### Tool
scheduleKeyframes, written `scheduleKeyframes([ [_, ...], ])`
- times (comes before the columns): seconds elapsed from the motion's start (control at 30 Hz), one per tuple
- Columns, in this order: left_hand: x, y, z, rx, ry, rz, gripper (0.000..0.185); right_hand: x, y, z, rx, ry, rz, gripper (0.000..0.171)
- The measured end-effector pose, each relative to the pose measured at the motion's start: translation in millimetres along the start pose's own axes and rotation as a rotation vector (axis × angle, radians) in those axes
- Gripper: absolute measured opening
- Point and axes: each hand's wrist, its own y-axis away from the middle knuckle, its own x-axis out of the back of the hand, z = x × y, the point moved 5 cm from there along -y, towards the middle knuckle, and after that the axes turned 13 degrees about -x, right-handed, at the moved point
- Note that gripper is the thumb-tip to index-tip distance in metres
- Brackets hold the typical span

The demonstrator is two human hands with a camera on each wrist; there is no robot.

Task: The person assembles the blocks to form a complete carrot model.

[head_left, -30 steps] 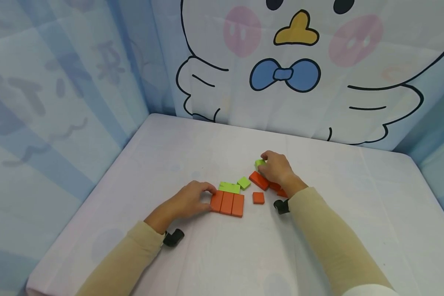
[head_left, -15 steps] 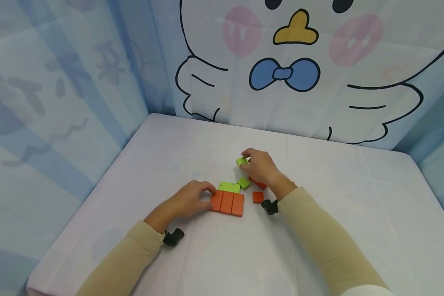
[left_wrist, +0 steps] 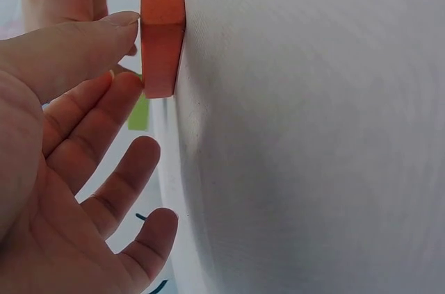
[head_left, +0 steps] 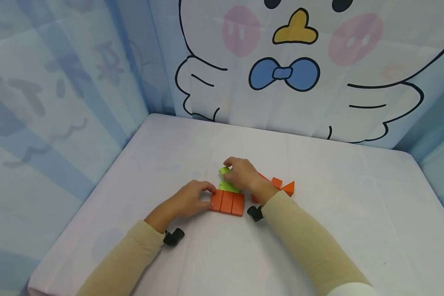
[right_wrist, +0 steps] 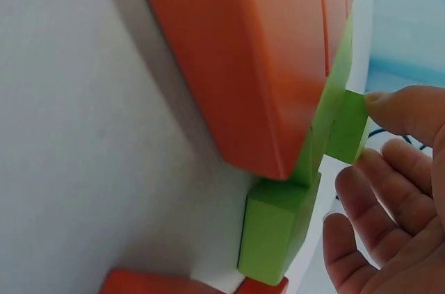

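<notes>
Three flat orange blocks lie side by side on the white table, with a low row of green blocks along their far edge. My right hand pinches a small green block between thumb and fingers, just beyond the green row; whether the two touch I cannot tell. My left hand touches the left end of the orange row with thumb and index finger, its other fingers spread in the left wrist view. Another loose green block stands by the row's right end, hidden behind my right hand in the head view.
Right of my right hand lie loose orange pieces: a small block, a triangle, and others partly covered by the hand and wrist. The white table runs back to a curtain with a printed cartoon bird.
My right hand has carried the small green block leftward and then nearer to me, to the far side of the row. My left hand has stayed at the orange blocks.
</notes>
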Motion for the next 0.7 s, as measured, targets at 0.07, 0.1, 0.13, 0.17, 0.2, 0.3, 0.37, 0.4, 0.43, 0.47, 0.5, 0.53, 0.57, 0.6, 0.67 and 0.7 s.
scheduleKeyframes([
  [0.07, -0.1, -0.3, 0.3, -0.006, 0.0, 0.0, 0.037, -2.3, 0.2, -1.6, 0.001, 0.014, -0.002, 0.042],
  [0.1, -0.1, -0.3, 0.4, -0.008, -0.001, 0.0, 0.037, -3.5, 0.3, -2.2, 0.0, 0.018, -0.005, 0.042],
  [0.13, 0.0, -0.3, 0.5, -0.013, -0.002, 0.001, 0.037, -4.5, 0.3, -2.9, -0.001, 0.021, -0.007, 0.042],
  [0.17, 0.2, -0.3, 0.6, -0.019, -0.003, 0.002, 0.037, -5.5, 0.4, -3.7, -0.001, 0.024, -0.008, 0.042],
  [0.2, 0.3, -0.4, 0.7, -0.026, -0.003, 0.003, 0.036, -6.3, 0.7, -4.6, 0.0, 0.025, -0.01, 0.042],
  [0.3, 1.5, -0.2, 1.0, -0.048, -0.004, 0.007, 0.036, -8.5, 0.8, -8.0, 0.004, 0.021, -0.013, 0.042],
  [0.37, 2.1, -0.3, 1.2, -0.063, -0.004, 0.01, 0.035, -9.8, 1.1, -10.2, 0.007, 0.019, -0.014, 0.042],
  [0.4, 2.3, -0.2, 1.3, -0.068, -0.003, 0.011, 0.035, -10.4, 1.2, -11.2, 0.007, 0.017, -0.015, 0.041],
  [0.43, 2.4, -0.2, 1.3, -0.07, -0.001, 0.01, 0.034, -11.2, 1.2, -11.9, 0.005, 0.017, -0.017, 0.041],
  [0.47, 2.4, -0.2, 1.4, -0.072, -0.001, 0.009, 0.034, -11.9, 1.4, -12.6, 0.003, 0.015, -0.018, 0.041],
  [0.5, 2.4, 0.0, 1.4, -0.076, -0.004, 0.009, 0.034, -12.5, 1.6, -13.0, 0.001, 0.015, -0.018, 0.041],
  [0.53, 2.2, 0.0, 1.3, -0.075, -0.002, 0.008, 0.034, -13.3, 1.7, -13.4, -0.001, 0.017, -0.018, 0.04],
  [0.57, 2.1, 0.0, 1.2, -0.074, -0.001, 0.007, 0.034, -14.1, 1.8, -13.6, -0.005, 0.018, -0.02, 0.04],
  [0.6, 1.8, 0.0, 1.0, -0.072, -0.001, 0.006, 0.034, -14.7, 1.8, -13.8, -0.006, 0.022, -0.02, 0.041],
  [0.67, 1.5, 0.0, 0.8, -0.071, -0.005, 0.007, 0.034, -16.1, 1.9, -14.0, -0.008, 0.027, -0.022, 0.041],
  [0.7, 1.4, -0.1, 0.7, -0.071, -0.006, 0.008, 0.034, -16.5, 1.9, -14.1, -0.01, 0.03, -0.023, 0.041],
])
